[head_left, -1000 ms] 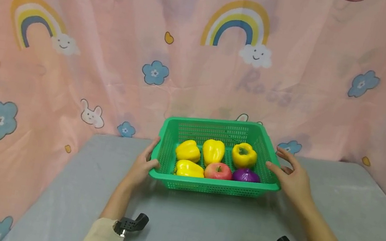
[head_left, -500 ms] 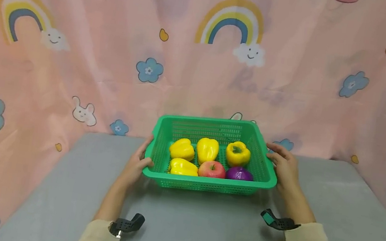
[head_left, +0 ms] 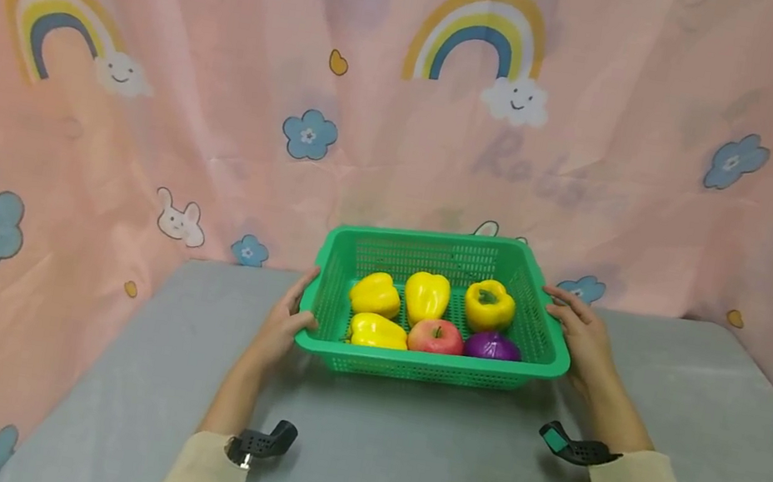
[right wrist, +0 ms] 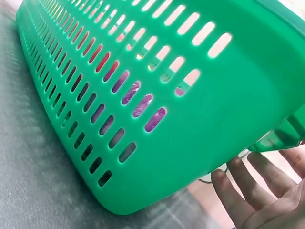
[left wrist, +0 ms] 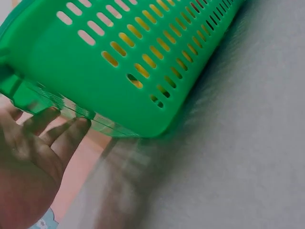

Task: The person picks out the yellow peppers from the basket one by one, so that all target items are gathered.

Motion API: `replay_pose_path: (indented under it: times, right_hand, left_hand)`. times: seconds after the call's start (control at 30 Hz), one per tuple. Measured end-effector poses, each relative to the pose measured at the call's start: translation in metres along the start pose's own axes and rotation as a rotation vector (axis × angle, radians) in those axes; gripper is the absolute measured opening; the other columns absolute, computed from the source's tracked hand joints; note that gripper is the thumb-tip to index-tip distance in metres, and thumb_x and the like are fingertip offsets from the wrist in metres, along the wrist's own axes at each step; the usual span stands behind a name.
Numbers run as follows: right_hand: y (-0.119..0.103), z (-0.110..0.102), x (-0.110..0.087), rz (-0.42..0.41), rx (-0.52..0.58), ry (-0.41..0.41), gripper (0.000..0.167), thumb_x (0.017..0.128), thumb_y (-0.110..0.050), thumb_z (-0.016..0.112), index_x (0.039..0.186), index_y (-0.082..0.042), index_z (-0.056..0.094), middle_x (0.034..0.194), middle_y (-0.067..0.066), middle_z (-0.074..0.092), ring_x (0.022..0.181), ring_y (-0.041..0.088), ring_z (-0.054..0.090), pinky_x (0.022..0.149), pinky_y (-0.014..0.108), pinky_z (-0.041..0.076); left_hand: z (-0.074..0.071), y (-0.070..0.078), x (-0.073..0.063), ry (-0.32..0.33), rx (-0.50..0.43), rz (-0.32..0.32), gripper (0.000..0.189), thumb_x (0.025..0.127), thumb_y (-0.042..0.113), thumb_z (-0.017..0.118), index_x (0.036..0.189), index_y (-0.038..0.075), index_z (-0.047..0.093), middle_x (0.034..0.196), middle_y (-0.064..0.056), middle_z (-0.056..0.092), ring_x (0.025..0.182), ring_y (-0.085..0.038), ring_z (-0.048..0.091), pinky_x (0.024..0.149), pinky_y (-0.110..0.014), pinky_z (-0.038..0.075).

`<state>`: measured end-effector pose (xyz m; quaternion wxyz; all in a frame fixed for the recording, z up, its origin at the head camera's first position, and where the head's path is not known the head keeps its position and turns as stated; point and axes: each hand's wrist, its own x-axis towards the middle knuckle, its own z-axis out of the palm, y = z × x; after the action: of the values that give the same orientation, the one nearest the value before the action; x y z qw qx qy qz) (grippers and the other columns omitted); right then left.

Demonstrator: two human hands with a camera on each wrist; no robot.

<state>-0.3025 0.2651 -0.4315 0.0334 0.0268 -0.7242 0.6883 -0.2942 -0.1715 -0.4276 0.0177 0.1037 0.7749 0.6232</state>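
A green plastic basket (head_left: pixel 426 374) with slotted walls stands at the middle of the grey table. Inside lie several yellow bell peppers (head_left: pixel 427 298), a red apple (head_left: pixel 436 337) and a purple onion-like vegetable (head_left: pixel 493 346). My left hand (head_left: pixel 277 332) grips the basket's left end, thumb at the rim near the front corner. In the left wrist view its fingertips (left wrist: pixel 82 122) touch the end wall below the rim. My right hand (head_left: pixel 585 348) holds the right end by the rim. Its fingertips (right wrist: pixel 220 178) show under that rim in the right wrist view.
A grey table (head_left: pixel 412 464) spreads around the basket. Behind it hangs a pink printed curtain (head_left: pixel 383 165), close to the basket's far side. Black wrist straps (head_left: pixel 267 440) sit on both forearms.
My right hand has drawn in against the basket's right rim, its spread thumb and fingers now closer together, and its forearm has shifted inward. The left hand keeps its hold; the view shifts slightly.
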Motion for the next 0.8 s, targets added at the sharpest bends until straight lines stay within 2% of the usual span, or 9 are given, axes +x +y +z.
replay_pose_path:
  times: [0.1, 0.2, 0.27, 0.33, 0.4, 0.47, 0.6, 0.7, 0.8]
  right_hand:
    - [-0.001, -0.001, 0.000, -0.008, 0.031, -0.015, 0.050, 0.104, -0.034, 0.054, 0.150, -0.016, 0.047, 0.113, -0.016, 0.059, 0.084, -0.002, 0.065, 0.070, 0.018, 0.058]
    - [-0.001, -0.001, -0.001, -0.015, 0.015, -0.017, 0.050, 0.105, -0.034, 0.054, 0.150, -0.016, 0.047, 0.106, -0.019, 0.063, 0.081, -0.002, 0.066, 0.069, 0.018, 0.058]
    - [-0.002, -0.001, -0.001, -0.014, 0.013, -0.013, 0.050, 0.105, -0.034, 0.054, 0.150, -0.015, 0.047, 0.105, -0.018, 0.063, 0.080, -0.001, 0.066, 0.069, 0.019, 0.058]
    - [-0.002, 0.000, 0.000, -0.012, 0.000, -0.005, 0.051, 0.105, -0.034, 0.053, 0.151, -0.014, 0.046, 0.105, -0.018, 0.062, 0.081, -0.001, 0.066, 0.069, 0.019, 0.058]
    - [-0.002, 0.003, 0.000, -0.006, -0.023, 0.005, 0.052, 0.105, -0.035, 0.052, 0.152, -0.012, 0.045, 0.102, -0.018, 0.062, 0.079, -0.001, 0.066, 0.068, 0.019, 0.058]
    - [-0.002, 0.005, 0.000, 0.000, -0.044, 0.015, 0.053, 0.106, -0.034, 0.051, 0.153, -0.010, 0.043, 0.100, -0.018, 0.062, 0.078, -0.001, 0.065, 0.068, 0.019, 0.058]
    - [-0.001, 0.009, 0.002, 0.007, -0.057, 0.031, 0.052, 0.106, -0.033, 0.050, 0.153, -0.010, 0.043, 0.097, -0.019, 0.062, 0.077, -0.002, 0.065, 0.068, 0.019, 0.058]
    - [0.000, 0.009, 0.002, 0.014, -0.006, 0.041, 0.048, 0.106, -0.031, 0.050, 0.151, -0.013, 0.046, 0.098, -0.017, 0.061, 0.077, -0.001, 0.064, 0.068, 0.018, 0.058]
    - [0.001, 0.007, 0.002, 0.017, 0.010, 0.060, 0.045, 0.106, -0.031, 0.051, 0.149, -0.017, 0.049, 0.097, -0.017, 0.060, 0.077, -0.002, 0.064, 0.068, 0.017, 0.057]
  left_hand:
    - [-0.003, 0.007, 0.000, -0.031, 0.016, -0.031, 0.089, 0.084, 0.001, 0.053, 0.163, 0.027, 0.020, 0.169, -0.008, 0.022, 0.133, -0.030, 0.043, 0.094, -0.033, 0.045]
    - [-0.004, 0.015, -0.002, -0.039, 0.036, -0.018, 0.086, 0.087, 0.007, 0.056, 0.163, 0.024, 0.019, 0.170, -0.008, 0.018, 0.148, -0.034, 0.034, 0.112, -0.047, 0.042]
    - [-0.004, 0.022, -0.003, -0.021, 0.078, 0.044, 0.082, 0.089, 0.011, 0.059, 0.162, 0.019, 0.022, 0.171, -0.009, 0.012, 0.156, -0.035, 0.021, 0.123, -0.055, 0.029]
    - [-0.002, 0.029, -0.005, 0.008, 0.116, 0.136, 0.075, 0.091, 0.012, 0.060, 0.159, 0.012, 0.029, 0.171, -0.010, 0.012, 0.158, -0.036, 0.015, 0.126, -0.058, 0.020]
    - [0.001, 0.037, -0.008, 0.026, 0.151, 0.215, 0.067, 0.092, 0.009, 0.063, 0.154, 0.009, 0.038, 0.170, -0.011, 0.019, 0.157, -0.038, 0.020, 0.126, -0.057, 0.022]
    - [0.005, 0.044, -0.010, 0.005, 0.154, 0.258, 0.061, 0.092, 0.004, 0.065, 0.150, 0.008, 0.045, 0.166, -0.011, 0.029, 0.152, -0.039, 0.032, 0.122, -0.055, 0.033]
    - [0.015, 0.054, -0.009, -0.060, 0.217, 0.212, 0.059, 0.092, 0.004, 0.069, 0.146, 0.017, 0.051, 0.159, -0.009, 0.043, 0.140, -0.039, 0.050, 0.108, -0.051, 0.050]
    - [0.023, 0.060, -0.004, -0.096, 0.304, 0.135, 0.061, 0.090, 0.007, 0.072, 0.145, 0.022, 0.052, 0.157, -0.007, 0.045, 0.136, -0.038, 0.055, 0.103, -0.049, 0.054]
    - [0.028, 0.065, 0.003, -0.128, 0.369, 0.090, 0.063, 0.088, 0.006, 0.074, 0.146, 0.020, 0.052, 0.157, -0.006, 0.044, 0.135, -0.039, 0.056, 0.099, -0.047, 0.057]
